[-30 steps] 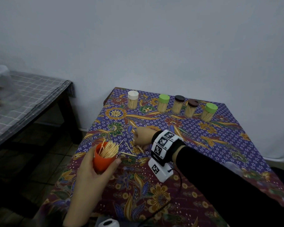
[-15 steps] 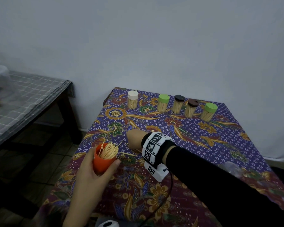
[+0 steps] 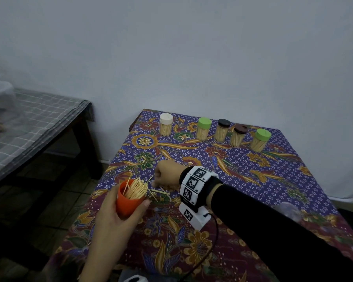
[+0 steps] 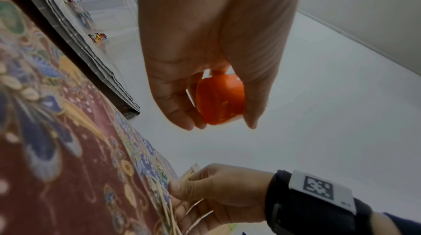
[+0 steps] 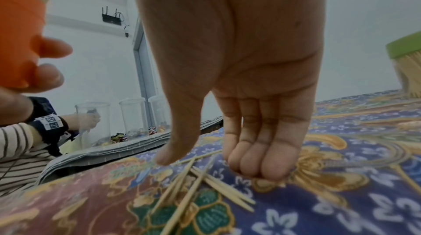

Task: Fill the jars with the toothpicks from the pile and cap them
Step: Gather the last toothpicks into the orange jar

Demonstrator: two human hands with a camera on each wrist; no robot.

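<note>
Firmly, the left hand [image 3: 112, 218] wraps its fingers and thumb round an orange jar [image 3: 128, 202] and holds it, tilted, above the near left part of the table [image 3: 243, 165]. A thick bundle of toothpicks [image 3: 136, 189] stands in the jar's mouth, several tips fanning past the rim. From the left wrist view the jar's base [image 4: 219, 99] shows between the curled fingers.

Just beside the jar, the right hand [image 3: 167, 174] is lowered onto the patterned cloth [image 3: 192, 241] over what remains of the pile [image 5: 205, 183]: a few loose toothpicks lying crossed on the fabric. In the right wrist view its fingers [image 5: 257, 163] are bent together with their tips just above the sticks and the thumb apart, so I cannot tell whether any stick is held; the left wrist view suggests sticks between the fingers but is too blurred to confirm.

Along the far edge stand five filled, capped jars: one with a white cap [image 3: 166, 118], a green cap [image 3: 204, 122], a black cap [image 3: 224, 122], a brown cap [image 3: 240, 128] and another green cap [image 3: 263, 133].

To the left, apart from this table, is a second table [image 3: 29, 127] under grey checked cloth.
</note>
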